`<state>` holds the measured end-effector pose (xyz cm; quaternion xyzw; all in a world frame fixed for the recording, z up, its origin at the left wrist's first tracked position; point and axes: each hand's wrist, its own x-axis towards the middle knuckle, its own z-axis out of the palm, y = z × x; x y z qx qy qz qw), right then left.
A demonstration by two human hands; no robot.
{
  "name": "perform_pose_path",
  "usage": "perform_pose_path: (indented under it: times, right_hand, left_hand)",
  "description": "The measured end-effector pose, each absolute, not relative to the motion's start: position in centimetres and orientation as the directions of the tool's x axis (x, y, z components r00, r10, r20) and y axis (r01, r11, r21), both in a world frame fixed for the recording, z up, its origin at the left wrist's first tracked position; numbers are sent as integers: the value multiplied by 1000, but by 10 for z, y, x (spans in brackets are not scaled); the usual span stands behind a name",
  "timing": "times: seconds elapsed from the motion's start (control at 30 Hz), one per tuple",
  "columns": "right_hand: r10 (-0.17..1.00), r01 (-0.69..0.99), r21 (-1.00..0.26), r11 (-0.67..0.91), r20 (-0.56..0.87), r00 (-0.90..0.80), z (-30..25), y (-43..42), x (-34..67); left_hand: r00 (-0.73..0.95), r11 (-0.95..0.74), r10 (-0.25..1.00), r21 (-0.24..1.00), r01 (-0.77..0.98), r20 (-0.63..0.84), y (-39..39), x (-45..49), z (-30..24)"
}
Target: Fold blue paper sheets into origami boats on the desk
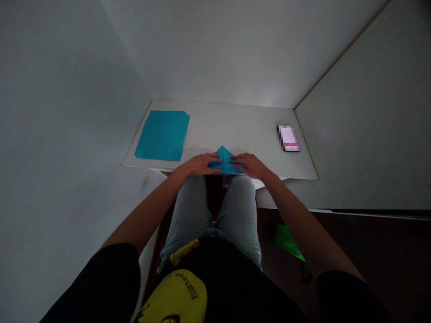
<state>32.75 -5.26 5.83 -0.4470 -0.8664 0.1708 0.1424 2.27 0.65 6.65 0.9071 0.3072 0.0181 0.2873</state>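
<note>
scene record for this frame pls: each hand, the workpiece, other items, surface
left hand: palm down, fingers resting on the left part of the folded blue paper
right hand: palm down, on the paper's right part
workpiece: folded to a point that faces away from the person, lying at the near edge of the white desk
left of desk: blue sheets, lying flat, untouched
right of desk: pixelated flat object, cannot identify
floor, right: green item, dim, unclear
</note>
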Motion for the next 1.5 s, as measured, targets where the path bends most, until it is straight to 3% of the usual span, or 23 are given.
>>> perform_pose_path:
  times: [0.13,0.27,0.47,0.63,0.87,1.03,1.17,1.37,1.5]
  right_hand:
    - [872,769,-430,473,100,-480,54,-51,321]
    - [918,817,-426,389,108,-381,52,-51,313]
    - [950,904,-325,277,236,-206,51,-66,293]
    - [922,883,-299,362,252,-293,36,-86,278]
    - [890,837,-323,442,270,-367,21,-107,287]
    - [908,841,-350,412,235,-347,23,-117,295]
    - [928,826,-426,370,204,-310,33,-120,301]
    - [976,671,-708,218,154,-155,69,-92,324]
    - [989,665,-734,137,135,-54,75,-63,333]
  left_hand:
    - [779,-628,614,521,578,-126,4,26,69]
    - [724,-627,682,430,650,-99,0,31,72]
    - [636,-620,768,325,714,69,-19,47,69]
    - [682,-680,722,308,665,120,-55,57,52]
    - [592,-608,790,331,722,160,-75,35,35]
    - [575,-588,804,352,728,154,-72,18,29]
    - [574,-552,815,411,726,80,-71,7,41]
    - [456,-377,883,744,552,110,-33,-1,70]
    - [355,-270,932,792,547,73,2,6,73]
